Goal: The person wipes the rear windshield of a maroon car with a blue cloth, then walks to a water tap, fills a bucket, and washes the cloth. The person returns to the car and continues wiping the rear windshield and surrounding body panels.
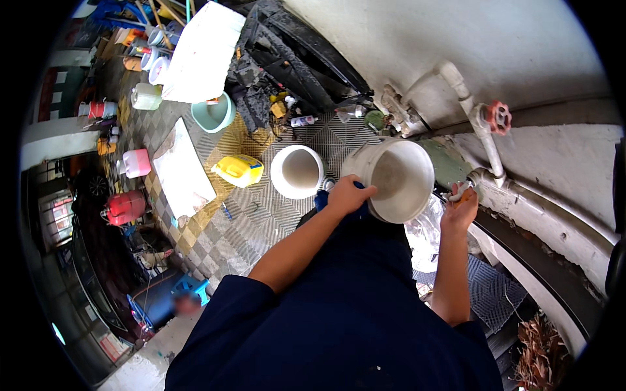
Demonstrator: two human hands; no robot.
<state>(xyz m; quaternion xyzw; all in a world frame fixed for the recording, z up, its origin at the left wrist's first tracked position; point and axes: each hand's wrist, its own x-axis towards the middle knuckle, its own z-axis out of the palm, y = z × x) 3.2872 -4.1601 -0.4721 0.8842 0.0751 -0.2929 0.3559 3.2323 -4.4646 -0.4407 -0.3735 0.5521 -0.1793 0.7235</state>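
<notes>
A large white bucket (pixel 422 163) is tilted toward me, its open mouth facing up at my body. My left hand (pixel 348 197) is closed at the bucket's near left rim, thumb over the edge. Something dark blue (pixel 358 207) shows beneath that hand, and its kind is unclear. To the right of the bucket, my right hand (pixel 462 210) is closed around a small grey-white piece (pixel 460 189) by the lower pipe end; fingers hide most of it. A second white bucket (pixel 321 177) stands on the floor at the left.
A pipe (pixel 481 137) with a red valve wheel (pixel 498 118) runs along the right wall. Left of the buckets are a yellow jug (pixel 240 171), a pale green basin (pixel 214 117) and a white sheet (pixel 182 173). Black car parts (pixel 293 55) lean at the back.
</notes>
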